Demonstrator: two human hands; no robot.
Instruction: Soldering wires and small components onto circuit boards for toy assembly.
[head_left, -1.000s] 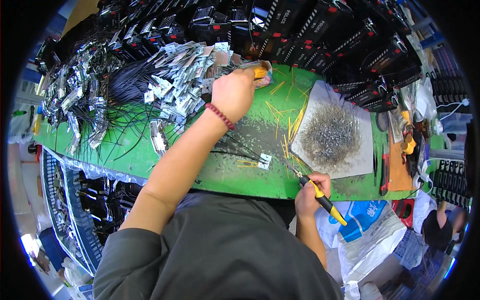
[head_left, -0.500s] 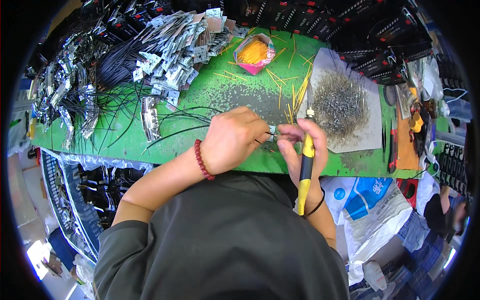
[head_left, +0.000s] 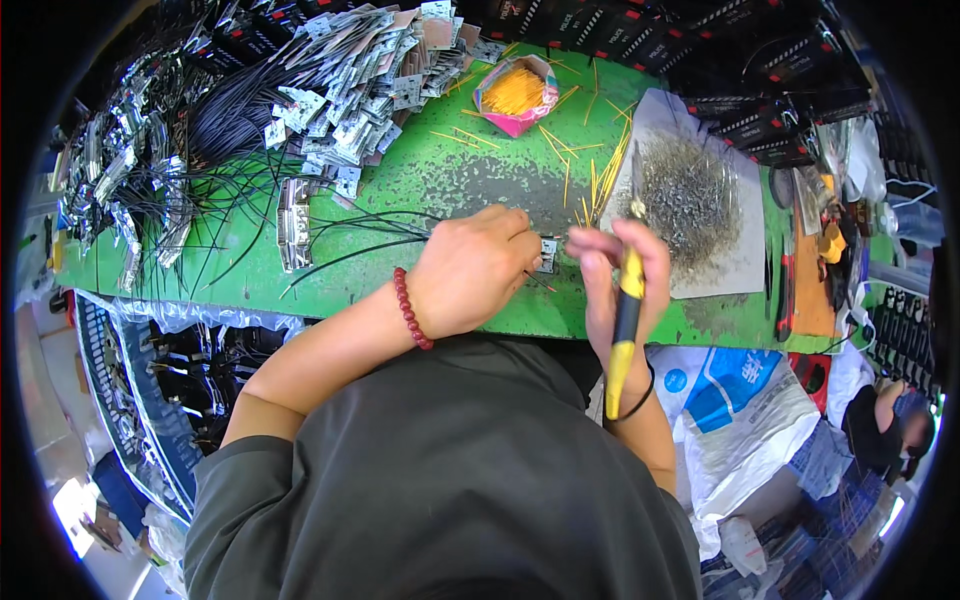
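Observation:
A little left of the bench's middle, my left hand (head_left: pixel 470 262), with a red bead bracelet above it, is closed over a few black wires (head_left: pixel 375 236). Their tails run out leftward, and thin ends poke from under my fingers. Beside those fingertips lies a small silvery circuit board (head_left: pixel 549 255), partly covered by the hand. To its right my right hand (head_left: pixel 625 270) grips a yellow and black soldering iron (head_left: pixel 625 320), tip pointing up and away. The iron's tip is apart from the board, near a pale sheet. My right fingers are slightly blurred.
A heap of circuit boards with wires (head_left: pixel 345 100) covers the bench's far left. Behind stands a pink container (head_left: pixel 517 95) of thin yellow sticks, several more lying loose. At right, dark scraps (head_left: pixel 690 200) cover the pale sheet (head_left: pixel 735 270); red-handled pliers (head_left: pixel 786 290) lie beyond.
My right hand has drawn a little to the right, away from the left fingers, and the soldering iron has tilted. The circuit board shows more plainly now. My left hand keeps its hold.

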